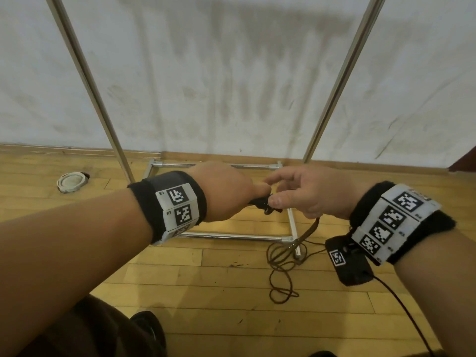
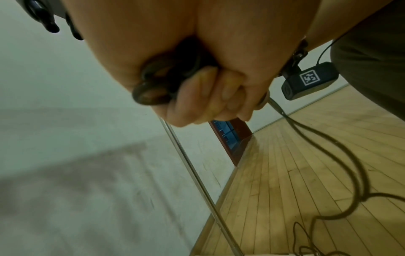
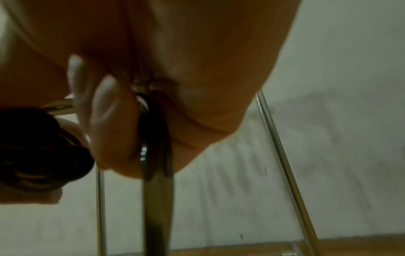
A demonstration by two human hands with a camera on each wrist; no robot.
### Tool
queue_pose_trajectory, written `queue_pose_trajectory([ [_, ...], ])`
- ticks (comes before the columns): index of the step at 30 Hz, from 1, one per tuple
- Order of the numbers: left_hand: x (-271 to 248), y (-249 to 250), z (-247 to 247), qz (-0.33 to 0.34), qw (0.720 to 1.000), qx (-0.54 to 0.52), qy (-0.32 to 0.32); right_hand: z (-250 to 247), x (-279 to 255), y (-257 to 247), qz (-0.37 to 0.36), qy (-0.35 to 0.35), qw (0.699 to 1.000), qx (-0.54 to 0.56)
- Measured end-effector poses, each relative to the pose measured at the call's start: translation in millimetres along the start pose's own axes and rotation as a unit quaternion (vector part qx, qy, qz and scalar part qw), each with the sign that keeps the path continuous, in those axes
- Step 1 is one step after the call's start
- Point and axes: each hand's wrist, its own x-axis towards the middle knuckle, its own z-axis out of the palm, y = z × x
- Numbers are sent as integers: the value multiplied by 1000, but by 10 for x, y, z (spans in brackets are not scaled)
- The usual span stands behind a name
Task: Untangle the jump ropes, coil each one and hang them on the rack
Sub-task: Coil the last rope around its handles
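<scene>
A dark bundle of rope coils [image 1: 260, 201] is gripped in the left hand [image 1: 226, 191], fingers curled round it, evidently to keep finished loops together. The rope [image 1: 310, 229] is pinched by the right hand [image 1: 304, 191] just beside the bundle, judged to feed the next loop. The remainder trails onto the floor [image 1: 219, 279] near the rack [image 1: 332, 99] base, below the hands.

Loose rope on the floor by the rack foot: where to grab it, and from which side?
Judgement: take the jump rope at the taut run hanging below the right hand, grip from above. That stretch is single and straight; the floor loops overlap and cross the rack base bar.
</scene>
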Motion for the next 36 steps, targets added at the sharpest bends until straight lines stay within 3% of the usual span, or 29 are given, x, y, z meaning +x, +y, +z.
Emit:
queue_pose_trajectory([
  [4, 28, 3, -10, -8, 998, -11, 61, -1, 13, 84, 13, -54, 996, 77],
  [9, 29, -57, 26, -54, 988, -57, 136, 35, 52, 75, -43, 9, 990, 132],
  [11, 15, -64, 24, -63, 986, -102, 118, 46, 47, 71, -45, 34, 991, 121],
  [15, -48, -157, -10, -70, 967, -246, 24, 89, -7, -2, -67, 49, 996, 18],
  [20, -76, -274, -22, -88, 949, -300, -36, 113, 6, -80, -92, 46, 994, -46],
  [24, -67, -225, 24, -93, 950, -296, -24, 95, 51, -51, -106, 70, 987, -94],
  [31, 7, -80, 45, -110, 986, -126, 29, 162, 111, -16, -102, 71, 984, -130],
  [36, 61, -107, 68, -121, 976, -179, 38, 98, 92, 27, -113, 91, 984, -104],
])
